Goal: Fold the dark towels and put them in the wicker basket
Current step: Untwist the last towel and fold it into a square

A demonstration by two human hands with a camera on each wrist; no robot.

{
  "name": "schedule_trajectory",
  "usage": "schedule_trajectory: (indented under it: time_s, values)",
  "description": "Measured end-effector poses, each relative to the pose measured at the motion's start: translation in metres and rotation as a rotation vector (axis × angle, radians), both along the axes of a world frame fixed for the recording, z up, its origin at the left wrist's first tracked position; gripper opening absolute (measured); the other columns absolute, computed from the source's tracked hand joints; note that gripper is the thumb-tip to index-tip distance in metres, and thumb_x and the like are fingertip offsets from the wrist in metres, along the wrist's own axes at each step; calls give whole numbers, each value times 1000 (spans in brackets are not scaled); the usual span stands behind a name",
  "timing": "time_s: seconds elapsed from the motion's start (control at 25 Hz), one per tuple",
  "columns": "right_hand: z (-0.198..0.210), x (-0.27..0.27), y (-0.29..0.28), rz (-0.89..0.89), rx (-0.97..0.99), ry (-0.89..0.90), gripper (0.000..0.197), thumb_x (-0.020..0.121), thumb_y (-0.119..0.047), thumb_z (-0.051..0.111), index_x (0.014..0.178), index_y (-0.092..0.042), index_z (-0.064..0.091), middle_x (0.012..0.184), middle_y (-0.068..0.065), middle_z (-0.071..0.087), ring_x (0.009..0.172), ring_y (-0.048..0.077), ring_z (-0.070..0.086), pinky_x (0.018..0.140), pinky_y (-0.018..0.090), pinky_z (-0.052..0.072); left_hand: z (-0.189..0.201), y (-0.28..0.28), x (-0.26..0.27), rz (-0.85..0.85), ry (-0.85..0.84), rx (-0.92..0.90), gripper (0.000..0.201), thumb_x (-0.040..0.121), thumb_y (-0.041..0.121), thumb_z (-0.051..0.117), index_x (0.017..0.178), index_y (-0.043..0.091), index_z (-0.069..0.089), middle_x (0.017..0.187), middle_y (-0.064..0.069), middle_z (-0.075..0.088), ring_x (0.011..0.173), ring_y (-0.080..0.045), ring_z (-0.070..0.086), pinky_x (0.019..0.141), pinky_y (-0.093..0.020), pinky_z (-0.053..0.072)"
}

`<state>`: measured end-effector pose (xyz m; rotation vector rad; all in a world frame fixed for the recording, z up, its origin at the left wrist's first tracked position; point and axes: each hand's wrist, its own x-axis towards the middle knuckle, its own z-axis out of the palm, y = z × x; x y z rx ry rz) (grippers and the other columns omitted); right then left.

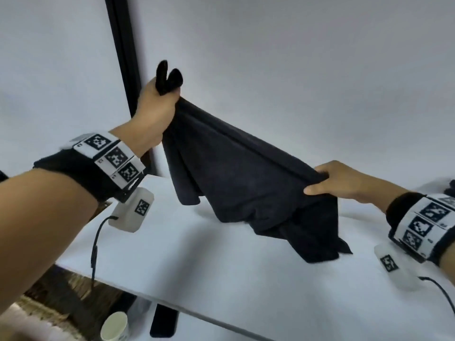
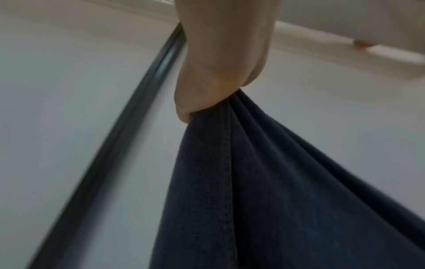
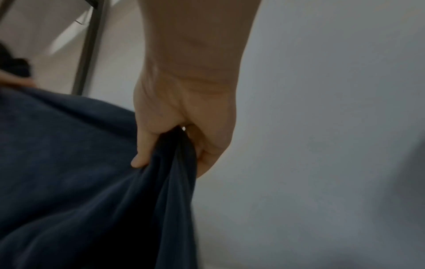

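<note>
Left hand (image 1: 154,107), frame centre-left, and right hand (image 1: 344,182) each clamp bunched dark towel (image 1: 246,183). Its tail drags the surface (image 1: 221,279). Bunched grips hide corners, so the fold may go crooked.

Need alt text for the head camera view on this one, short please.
Two hands hold a dark towel above a white table: the left hand grips one bunched end high, the right hand pinches the other end lower. The towel's bottom edge drapes onto the table.

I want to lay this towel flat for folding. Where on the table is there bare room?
The white table is bare from its near edge up to the hanging dark towel, between the left hand and right hand. The far right corner holds a dark heap.
</note>
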<state>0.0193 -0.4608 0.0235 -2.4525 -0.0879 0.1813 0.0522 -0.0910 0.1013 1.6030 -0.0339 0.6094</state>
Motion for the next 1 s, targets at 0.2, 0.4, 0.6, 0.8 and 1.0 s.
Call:
schedule_trajectory:
  time_s: [0.2, 0.4, 0.6, 0.8, 1.0]
  values:
    - [34, 13, -74, -284, -114, -295, 16, 77, -24, 82, 78, -13, 71, 79, 14, 69, 69, 26, 61, 64, 31, 44, -35, 56, 11, 141, 135, -53, 20, 87, 42, 69, 86, 23, 62, 89, 4, 66, 87, -19, 66, 81, -33, 57]
    - [16, 9, -124, -360, -472, 2, 23, 80, -22, 80, 96, -7, 72, 96, 13, 68, 86, 30, 61, 80, 36, 49, -54, 77, 17, 237, 263, 9, 38, 91, 50, 62, 98, 12, 65, 90, -1, 63, 87, -21, 62, 73, -30, 50]
    - [39, -2, -117, -473, 372, 26, 15, 79, -8, 75, 88, -12, 64, 89, 9, 66, 82, 22, 63, 74, 31, 54, -57, 68, 21, 138, 370, 230, 37, 86, 42, 72, 102, 10, 67, 100, -8, 65, 83, -21, 63, 76, -30, 53]
    - [69, -29, -73, -199, 681, 59, 19, 80, -2, 65, 83, -21, 63, 78, 5, 65, 61, 10, 66, 56, 20, 57, -48, 44, 2, 63, 334, 212, 41, 87, 49, 68, 70, 13, 54, 65, -2, 56, 60, -18, 59, 49, -18, 53]
    - [69, -58, 36, 257, 731, 124, 29, 85, 9, 47, 87, -9, 71, 75, 9, 62, 68, 20, 62, 67, 34, 59, -61, 17, -41, 34, 326, 282, 61, 82, 54, 70, 62, -1, 52, 51, -1, 52, 42, -12, 52, 44, -15, 39]
